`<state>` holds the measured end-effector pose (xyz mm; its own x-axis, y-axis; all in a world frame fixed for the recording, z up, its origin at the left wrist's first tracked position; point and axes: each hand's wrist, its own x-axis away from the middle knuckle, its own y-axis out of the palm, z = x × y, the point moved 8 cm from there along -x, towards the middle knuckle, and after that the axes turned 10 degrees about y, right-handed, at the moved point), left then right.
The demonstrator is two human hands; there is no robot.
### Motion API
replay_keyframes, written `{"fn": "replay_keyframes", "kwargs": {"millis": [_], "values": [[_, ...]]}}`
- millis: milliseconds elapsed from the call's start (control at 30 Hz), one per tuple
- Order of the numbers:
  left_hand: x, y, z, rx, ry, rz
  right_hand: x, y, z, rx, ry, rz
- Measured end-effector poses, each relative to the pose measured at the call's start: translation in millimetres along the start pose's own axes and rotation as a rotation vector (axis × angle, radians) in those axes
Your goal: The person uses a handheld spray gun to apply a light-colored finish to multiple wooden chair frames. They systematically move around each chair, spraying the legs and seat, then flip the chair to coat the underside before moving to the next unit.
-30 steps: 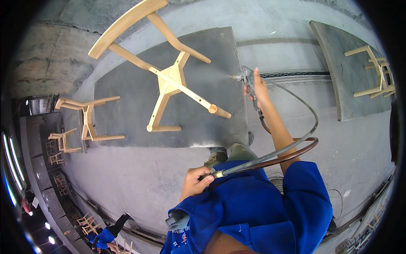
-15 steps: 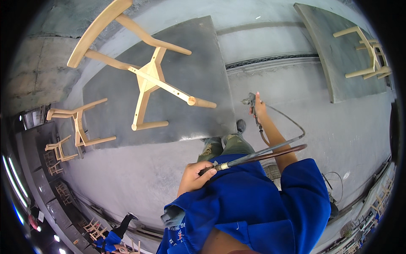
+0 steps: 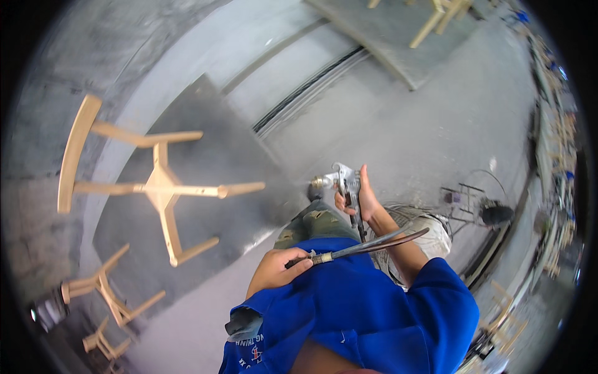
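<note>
Person's in a bright blue tee [image 3: 367,311], short sleeves with bare forearms, small printed patch low on the front, plus camo trousers [image 3: 309,225] with paint-stained knees.

My right hand [image 3: 364,199] grips a silver spray gun [image 3: 339,182]; my left hand [image 3: 277,271] closes on a dark brown hose [image 3: 374,244] with a pale metal collar. Beyond my fingertips, a light wood chair frame [image 3: 159,187] lies on a dark grey board [image 3: 205,206]. My sleeves [image 3: 374,311] are bright blue.
</note>
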<state>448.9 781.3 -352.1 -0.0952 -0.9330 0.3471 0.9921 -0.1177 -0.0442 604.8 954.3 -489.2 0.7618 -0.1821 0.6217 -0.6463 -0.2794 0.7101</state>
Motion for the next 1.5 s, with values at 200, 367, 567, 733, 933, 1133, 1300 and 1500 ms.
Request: {"fn": "replay_keyframes", "kwargs": {"millis": [200,367,567,733,933,1133,1300,1500], "values": [[-26.6,28.5,10.1,-0.042,0.118,-0.257,98.2,-73.3,40.9,0.075,-0.142,0.631],[-62.9,48.9,9.2,0.149,0.016,-0.315,183.0,-122.5,74.9,-0.075,-0.301,0.852],[-132.2,142.9,25.9,0.147,0.030,-0.577,240.4,-180.6,76.1,-0.232,-0.338,0.928],[-211.7,232.5,49.6,0.058,-0.074,-0.653,285.9,-222.6,31.8,-0.111,-0.420,0.851],[-305.5,361.9,126.2,-0.006,0.080,-0.748,377.7,-290.1,-37.5,-0.334,-0.649,0.804],[-362.1,435.1,155.8,-0.077,-0.020,-0.918,462.8,-350.6,-75.9,-0.497,-0.680,0.951],[-424.6,499.8,176.3,-0.109,-0.002,-1.251,496.4,-392.8,-139.0,-0.552,-0.718,1.046],[-571.5,515.8,220.8,0.069,0.042,-1.174,491.0,-471.3,-240.0,-0.578,-0.870,0.977]]}}
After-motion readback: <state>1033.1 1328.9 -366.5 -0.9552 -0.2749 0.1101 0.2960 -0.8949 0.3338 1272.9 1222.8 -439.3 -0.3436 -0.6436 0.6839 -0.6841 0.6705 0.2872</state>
